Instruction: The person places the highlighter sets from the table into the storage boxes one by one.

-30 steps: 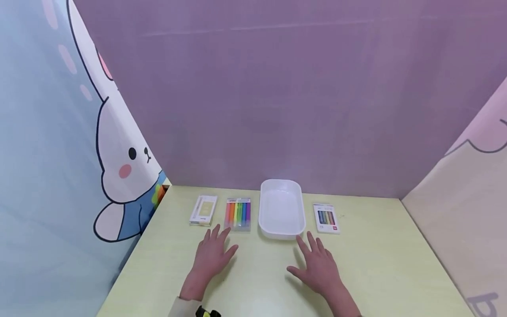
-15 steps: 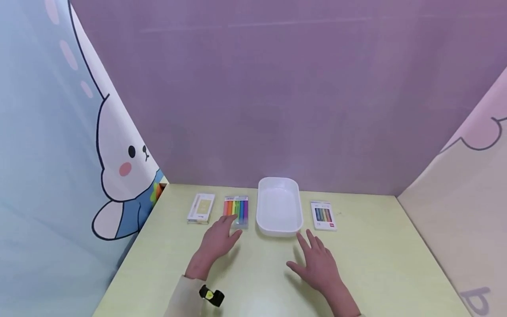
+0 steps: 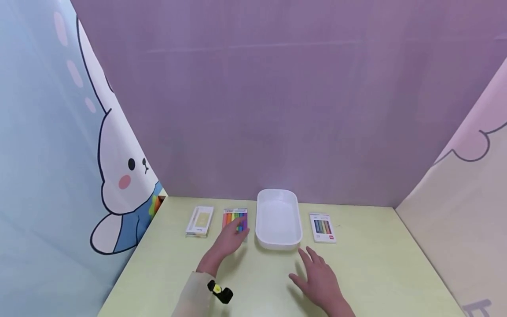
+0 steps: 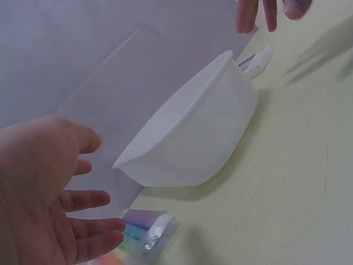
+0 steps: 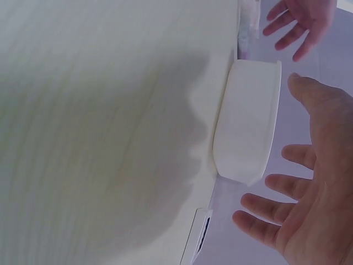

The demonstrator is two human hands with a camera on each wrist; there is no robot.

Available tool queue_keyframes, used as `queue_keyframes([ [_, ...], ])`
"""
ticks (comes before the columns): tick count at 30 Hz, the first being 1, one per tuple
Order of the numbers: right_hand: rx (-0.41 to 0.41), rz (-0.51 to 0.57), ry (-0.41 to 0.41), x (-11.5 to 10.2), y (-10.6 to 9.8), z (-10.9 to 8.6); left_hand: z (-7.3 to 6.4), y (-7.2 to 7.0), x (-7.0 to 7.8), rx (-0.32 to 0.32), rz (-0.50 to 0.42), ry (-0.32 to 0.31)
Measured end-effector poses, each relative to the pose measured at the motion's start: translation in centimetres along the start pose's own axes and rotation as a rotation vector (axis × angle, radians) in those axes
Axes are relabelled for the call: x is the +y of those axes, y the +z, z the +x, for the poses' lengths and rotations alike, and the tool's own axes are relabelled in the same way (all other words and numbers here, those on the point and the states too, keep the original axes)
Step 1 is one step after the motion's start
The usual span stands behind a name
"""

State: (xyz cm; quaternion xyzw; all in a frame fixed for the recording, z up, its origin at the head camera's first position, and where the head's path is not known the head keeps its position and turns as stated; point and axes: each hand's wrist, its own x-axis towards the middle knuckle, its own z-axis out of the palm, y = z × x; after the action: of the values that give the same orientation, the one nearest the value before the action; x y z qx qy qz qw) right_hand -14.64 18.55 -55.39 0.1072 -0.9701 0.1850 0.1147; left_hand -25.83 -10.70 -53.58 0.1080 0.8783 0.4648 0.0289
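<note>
My left hand (image 3: 231, 237) hovers over the near half of a clear pack of rainbow-coloured markers (image 3: 234, 215), fingers spread and holding nothing. In the left wrist view the marker pack (image 4: 140, 234) shows just beyond the fingertips. A white plastic tub (image 3: 278, 220) stands right of the pack. My right hand (image 3: 318, 281) hangs above the table in front of the tub, fingers apart, with nothing in it. Beyond it lies a flat white box (image 3: 322, 228) with a picture of coloured sticks on its front.
A white and yellow box (image 3: 200, 221) lies left of the marker pack. The pale yellow table (image 3: 368, 264) ends at a purple cloth wall (image 3: 277, 110). Printed cloths hang at the left and right sides. A black and yellow band (image 3: 219, 291) sits at my left wrist.
My left hand has moved forward and to the right, from before the marker pack to over it. My right hand has barely moved. The head view has shifted slightly.
</note>
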Motion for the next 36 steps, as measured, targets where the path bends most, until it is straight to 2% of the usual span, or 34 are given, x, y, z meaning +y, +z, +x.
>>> queue_keyframes([
  [3, 0.008, -0.008, -0.005, 0.1, -0.5, 0.2, 1.6, 0.4, 0.3, 0.003, -0.081, -0.021],
  [9, 0.026, -0.012, 0.013, 0.3, -1.3, 1.3, 4.3, 0.5, 1.5, 0.039, -0.153, -0.054],
  [13, -0.001, 0.006, 0.041, 0.4, -1.3, 1.1, 4.8, 0.6, 1.7, 0.034, -0.21, -0.1],
  [15, -0.014, 0.012, 0.04, 0.4, -1.2, 0.9, 4.9, 0.7, 1.5, 0.02, -0.273, -0.123],
  [20, 0.001, 0.005, 0.027, 0.7, -1.2, 0.4, 5.2, 1.1, 1.1, -0.002, -0.386, -0.155],
  [27, -0.019, 0.017, 0.051, 1.0, -1.6, -0.3, 6.0, 1.4, 1.3, -0.016, -0.307, -0.158],
  [31, -0.03, 0.026, 0.072, 1.0, -1.8, -0.7, 6.8, 1.7, 1.2, -0.034, -0.318, -0.178],
  [36, -0.036, 0.027, 0.083, 1.1, -1.7, -1.1, 7.2, 2.1, 0.8, -0.023, -0.358, -0.197],
])
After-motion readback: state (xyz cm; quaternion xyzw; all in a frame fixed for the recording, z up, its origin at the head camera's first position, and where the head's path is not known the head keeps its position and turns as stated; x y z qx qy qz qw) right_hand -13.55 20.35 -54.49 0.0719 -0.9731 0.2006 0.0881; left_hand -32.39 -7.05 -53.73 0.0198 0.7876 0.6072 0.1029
